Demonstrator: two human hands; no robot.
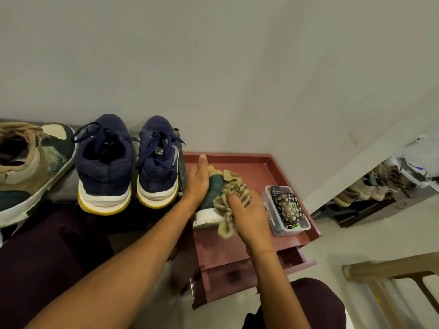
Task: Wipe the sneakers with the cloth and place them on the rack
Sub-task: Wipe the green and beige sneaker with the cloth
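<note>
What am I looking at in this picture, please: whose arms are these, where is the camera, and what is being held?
There is no machine here: these are a person's two bare arms, seen from a wide-angle camera worn on their head, looking forward and down. The left hand holds a green sneaker that stands on a reddish table. The right hand holds a striped cloth against that sneaker's heel end. Beside it on the table sits a clear box with a remote and a flowered pouch inside. To the left, on a dark shelf, stand a pair of navy sneakers and a green-and-tan sneaker.
</note>
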